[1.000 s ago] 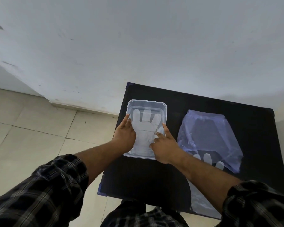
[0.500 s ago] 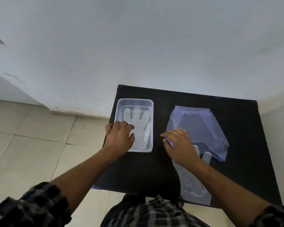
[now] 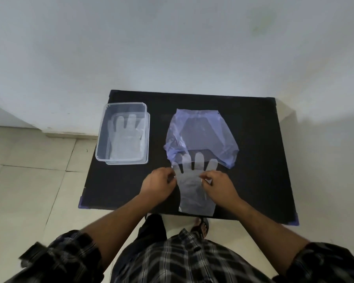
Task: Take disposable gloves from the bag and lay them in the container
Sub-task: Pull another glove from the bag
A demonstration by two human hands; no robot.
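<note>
one glove (image 3: pixel 124 139) lies in the container (image 3: pixel 102 139); beside it, my left hand (image 3: pixel 158 183) and right hand (image 3: pixel 219 184) pinch the next glove (image 3: pixel 192 180), half out of the bag (image 3: pixel 200 133).

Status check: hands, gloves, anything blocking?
Both hands, left hand and right hand, pinching glove half out of bag. One glove in container. Path clear.
</note>
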